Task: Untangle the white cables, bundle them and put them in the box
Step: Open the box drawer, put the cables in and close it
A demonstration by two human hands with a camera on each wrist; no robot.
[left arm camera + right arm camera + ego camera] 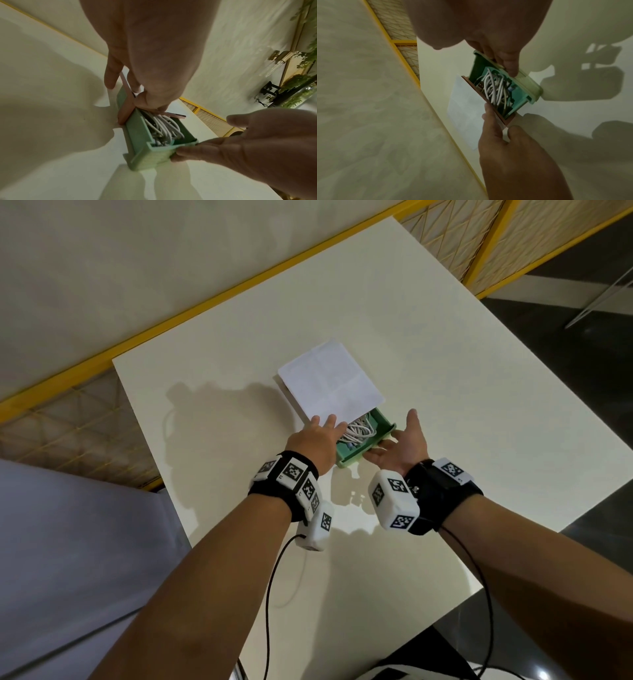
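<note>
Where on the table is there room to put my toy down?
Bare table lies right of the green box, and behind the white lid. It is crowded around the box, where the left hand and right hand work.

I see a green box with a white lid holding white cables at twelve o'clock on my cream bench, black wristbands with black-and-white checkered markers, and yellow rails behind.
</note>
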